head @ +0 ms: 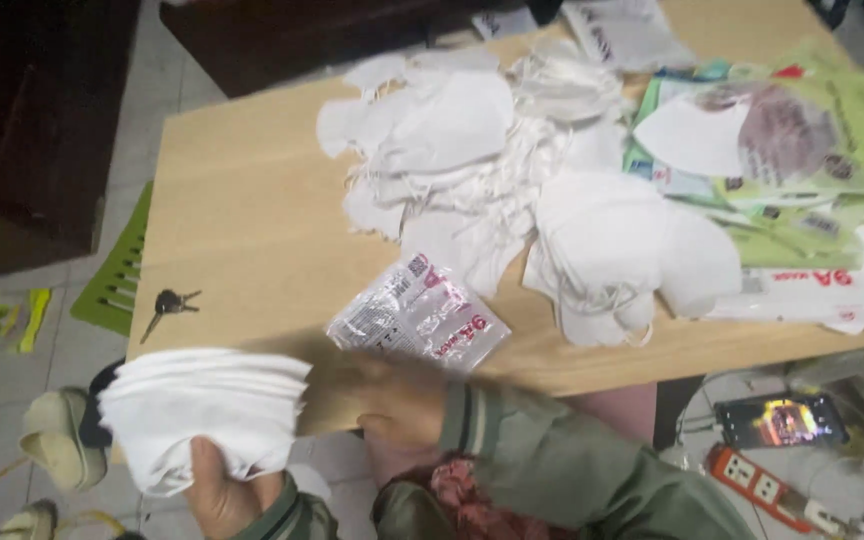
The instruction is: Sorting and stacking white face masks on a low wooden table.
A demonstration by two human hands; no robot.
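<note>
The left hand [217,490] is gripping a stack of white masks [202,410] at the near left edge of the counter [242,210]. The right hand [382,405], blurred, is lying beside the stack; its grip is unclear. A clear wrapper [417,315] is lying just beyond it.
</note>
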